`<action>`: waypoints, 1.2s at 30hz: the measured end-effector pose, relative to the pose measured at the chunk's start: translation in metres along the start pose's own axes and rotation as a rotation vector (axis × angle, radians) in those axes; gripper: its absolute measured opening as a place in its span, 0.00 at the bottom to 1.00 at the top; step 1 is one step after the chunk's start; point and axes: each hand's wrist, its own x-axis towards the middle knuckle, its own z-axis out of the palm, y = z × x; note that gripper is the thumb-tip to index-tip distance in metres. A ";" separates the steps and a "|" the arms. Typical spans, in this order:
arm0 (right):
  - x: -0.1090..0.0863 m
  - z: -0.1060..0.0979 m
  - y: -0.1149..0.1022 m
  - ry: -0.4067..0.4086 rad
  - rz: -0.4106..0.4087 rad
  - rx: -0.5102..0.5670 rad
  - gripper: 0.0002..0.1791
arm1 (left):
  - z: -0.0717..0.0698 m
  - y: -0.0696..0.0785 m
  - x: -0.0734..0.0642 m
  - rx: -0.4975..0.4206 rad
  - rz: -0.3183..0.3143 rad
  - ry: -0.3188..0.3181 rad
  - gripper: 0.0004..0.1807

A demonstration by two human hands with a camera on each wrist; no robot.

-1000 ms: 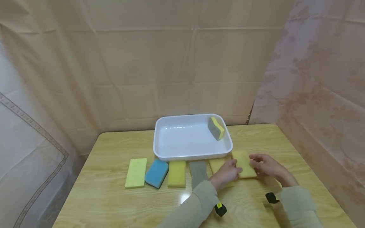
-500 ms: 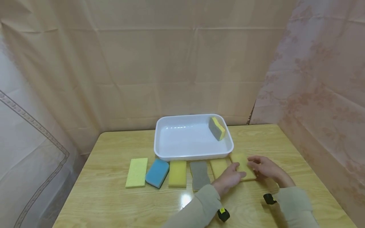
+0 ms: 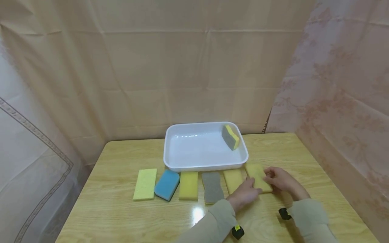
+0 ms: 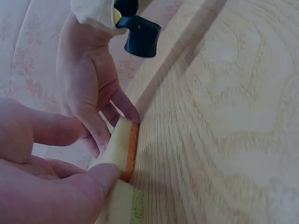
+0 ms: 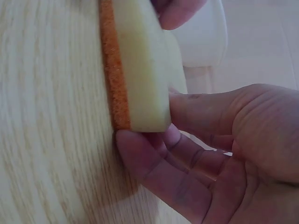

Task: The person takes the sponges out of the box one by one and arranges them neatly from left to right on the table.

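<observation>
A yellow sponge (image 3: 256, 177) lies flat at the right end of a row of sponges; the wrist views show an orange underside on it. My right hand (image 3: 282, 182) pinches its right edge, thumb (image 5: 198, 109) against the upper face and fingers low at the side. At the near left corner my left hand (image 3: 244, 194) touches the same sponge with its thumb (image 4: 103, 175), the index finger stretched out above. Partly behind the left hand is a pale yellow sponge (image 3: 233, 179), whose underside looks green in the left wrist view.
Behind the row stands a white tray (image 3: 194, 167) with a grey-and-yellow sponge (image 3: 230, 137) leaning inside at the right. Leftward along the table (image 3: 121, 219) lie a grey wavy sponge (image 3: 212, 189), a yellow sponge (image 3: 188, 185), a blue sponge (image 3: 167, 185) and a pale yellow-green one (image 3: 145, 184).
The rightmost sponge has shifted slightly toward me, and both hands have come nearer with it. My right fingers have closed in on its right edge. The other sponges and the tray stay put.
</observation>
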 end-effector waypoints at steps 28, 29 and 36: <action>0.000 0.006 -0.005 0.010 -0.029 -0.119 0.24 | -0.001 0.001 -0.014 -0.137 -0.004 0.012 0.42; -0.001 0.004 -0.006 0.001 -0.027 -0.114 0.25 | -0.003 0.001 -0.016 -0.140 0.004 0.009 0.43; -0.001 -0.017 -0.035 0.011 -0.075 -0.096 0.30 | -0.033 0.003 -0.028 -0.031 0.086 -0.017 0.42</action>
